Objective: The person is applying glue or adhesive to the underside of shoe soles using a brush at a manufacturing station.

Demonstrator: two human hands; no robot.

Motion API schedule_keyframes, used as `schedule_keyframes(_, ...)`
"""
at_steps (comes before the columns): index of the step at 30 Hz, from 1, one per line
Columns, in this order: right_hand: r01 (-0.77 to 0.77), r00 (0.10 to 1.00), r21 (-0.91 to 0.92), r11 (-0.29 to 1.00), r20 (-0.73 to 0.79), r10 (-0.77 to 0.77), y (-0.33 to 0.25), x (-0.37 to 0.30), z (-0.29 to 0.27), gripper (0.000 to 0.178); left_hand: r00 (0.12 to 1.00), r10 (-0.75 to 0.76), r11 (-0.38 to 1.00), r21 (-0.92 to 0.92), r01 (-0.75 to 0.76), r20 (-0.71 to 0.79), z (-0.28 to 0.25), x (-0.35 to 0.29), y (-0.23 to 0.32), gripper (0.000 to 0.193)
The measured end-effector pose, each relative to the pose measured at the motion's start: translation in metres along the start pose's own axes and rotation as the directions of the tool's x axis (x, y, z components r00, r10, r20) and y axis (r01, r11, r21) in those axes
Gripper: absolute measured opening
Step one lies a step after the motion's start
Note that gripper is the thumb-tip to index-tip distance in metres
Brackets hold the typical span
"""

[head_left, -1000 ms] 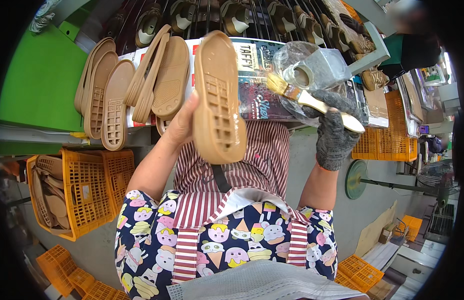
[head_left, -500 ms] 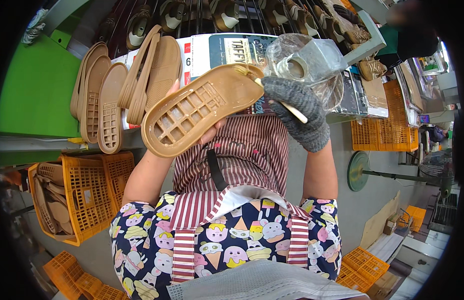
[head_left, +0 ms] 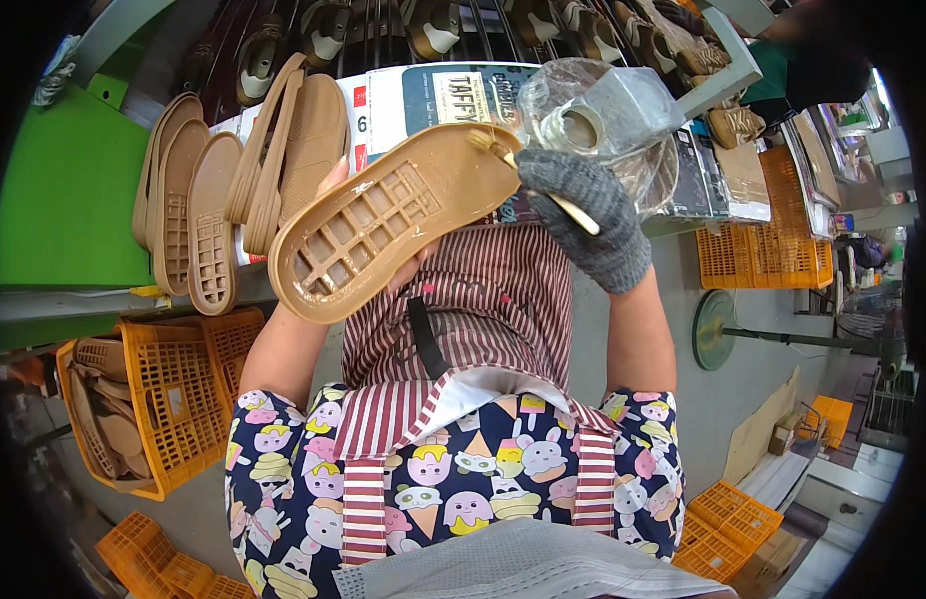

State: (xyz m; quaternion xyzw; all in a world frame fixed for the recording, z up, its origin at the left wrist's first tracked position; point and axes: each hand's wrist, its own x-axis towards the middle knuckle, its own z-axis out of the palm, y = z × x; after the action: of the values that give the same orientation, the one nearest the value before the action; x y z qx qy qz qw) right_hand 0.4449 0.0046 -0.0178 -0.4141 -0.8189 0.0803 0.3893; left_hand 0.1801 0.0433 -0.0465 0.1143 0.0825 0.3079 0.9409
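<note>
A tan shoe sole (head_left: 378, 225) with a raised grid is held tilted in front of me. My left hand (head_left: 335, 178), bare, grips it from beneath and behind; most of its fingers are hidden by the sole. My right hand (head_left: 590, 215), in a grey knit glove, is closed round a brush (head_left: 581, 217) with a pale handle. The bristles touch the sole's inner face near its right end. A wet shine shows on the grid and along the rim. Just beyond the glove sits a translucent plastic container (head_left: 623, 115), its round mouth uncovered, wrapped in clear film.
More tan soles (head_left: 219, 220) stand at the left on the printed tabletop, beside a green surface (head_left: 64, 200). Shoes (head_left: 430, 28) hang along a rack at the back. Orange crates (head_left: 184, 399) stand at lower left, one full of soles. A fan (head_left: 714, 329) is at right.
The brush tip has shifted slightly left and down on the sole. The sole has tilted and moved a little left, and shine now shows in its grid.
</note>
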Motion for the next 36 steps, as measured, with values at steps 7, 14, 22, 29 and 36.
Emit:
schedule_keyframes(7,-0.096,0.991,-0.076,0.992,-0.101,0.088,0.019,-0.007,0.002,0.022,0.916,0.081,0.989,-0.079,-0.122,-0.394,-0.004,-0.008,0.003,0.072)
schedule_keyframes(14,-0.235,0.966,-0.124,0.964,-0.135,0.219,0.008,-0.002,0.008,0.018,0.961,0.063,0.950,0.312,0.024,-0.268,-0.004,-0.007,-0.002,0.066)
schedule_keyframes(22,-0.522,0.821,0.141,0.841,-0.185,0.541,-0.012,0.007,0.015,0.018,0.964,0.111,0.811,0.583,0.052,-0.241,0.009,-0.011,-0.015,0.068)
schedule_keyframes(29,-0.364,0.740,0.558,0.746,-0.313,0.595,-0.007,0.000,0.007,0.022,0.989,0.053,0.906,0.422,0.010,-0.136,-0.019,-0.007,-0.014,0.068)
schedule_keyframes(36,-0.367,0.614,0.657,0.659,-0.361,0.702,0.011,0.006,0.025,0.017,0.999,0.036,0.991,0.132,-0.031,-0.037,-0.032,0.005,-0.026,0.075)
